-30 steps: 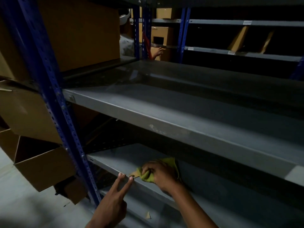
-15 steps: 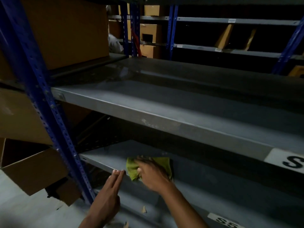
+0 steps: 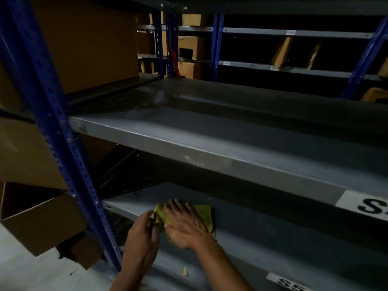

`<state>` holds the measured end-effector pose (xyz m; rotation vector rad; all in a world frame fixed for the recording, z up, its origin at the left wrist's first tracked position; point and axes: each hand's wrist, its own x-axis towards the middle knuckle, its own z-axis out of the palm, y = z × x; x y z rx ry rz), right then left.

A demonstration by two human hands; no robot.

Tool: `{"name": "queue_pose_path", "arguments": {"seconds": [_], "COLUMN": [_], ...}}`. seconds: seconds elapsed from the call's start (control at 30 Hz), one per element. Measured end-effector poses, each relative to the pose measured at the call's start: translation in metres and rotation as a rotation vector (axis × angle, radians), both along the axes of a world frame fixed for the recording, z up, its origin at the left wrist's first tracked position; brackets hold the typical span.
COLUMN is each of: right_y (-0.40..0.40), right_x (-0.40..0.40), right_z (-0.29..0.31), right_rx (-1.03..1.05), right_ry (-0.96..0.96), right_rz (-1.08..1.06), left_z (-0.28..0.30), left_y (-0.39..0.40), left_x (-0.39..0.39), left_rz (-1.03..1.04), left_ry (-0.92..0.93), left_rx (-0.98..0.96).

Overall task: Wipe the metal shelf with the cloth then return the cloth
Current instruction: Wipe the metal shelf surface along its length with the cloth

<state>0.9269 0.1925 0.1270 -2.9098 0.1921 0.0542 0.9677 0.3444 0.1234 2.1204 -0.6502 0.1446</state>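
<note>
A yellow-green cloth (image 3: 204, 215) lies flat on the lower grey metal shelf (image 3: 273, 225), near its front left corner. My right hand (image 3: 184, 223) presses palm-down on the cloth with fingers spread, covering most of it. At the shelf's front edge, my left hand (image 3: 142, 238) touches the cloth's left border with curled fingers. Whether it pinches the cloth is hard to tell.
A wider grey shelf (image 3: 210, 148) juts out above the hands. A blue perforated upright (image 3: 63, 143) stands at the left. Cardboard boxes (image 3: 42, 219) sit left of the rack. White labels (image 3: 365, 204) mark the shelf edges. Paper scraps (image 3: 184, 271) lie on the bottom shelf.
My right hand went from bunching the cloth to laying it flat and pressing on it. My left hand closed in on the cloth's left edge. The view shifted slightly.
</note>
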Motion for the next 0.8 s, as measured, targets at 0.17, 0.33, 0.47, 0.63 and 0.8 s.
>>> {"name": "queue_pose_path", "arguments": {"seconds": [0.17,0.33,0.47,0.63,0.8], "right_y": [0.002,-0.017,-0.041,-0.036,-0.038], "right_x": [0.002,-0.046,-0.103,-0.102,-0.1], "right_z": [0.001,-0.003,-0.02,-0.019,-0.02], "right_rx": [0.03,0.16,-0.111,-0.196,-0.194], "right_ry": [-0.003,-0.189,-0.193,-0.139,-0.126], "right_rz": [-0.001,-0.165,-0.309,-0.288,-0.297], "left_z": [0.021,0.012,0.013,0.028,0.027], "left_y": [-0.023,-0.024,-0.015,-0.019,-0.056], "left_x": [0.004,0.007,0.023,0.068,0.075], "left_rz": [-0.118,-0.214,-0.22,-0.183,-0.201], "left_ry": [-0.056,-0.047,-0.066,-0.108,-0.113], "left_rx": [-0.075,0.218,0.278,0.609,0.809]}}
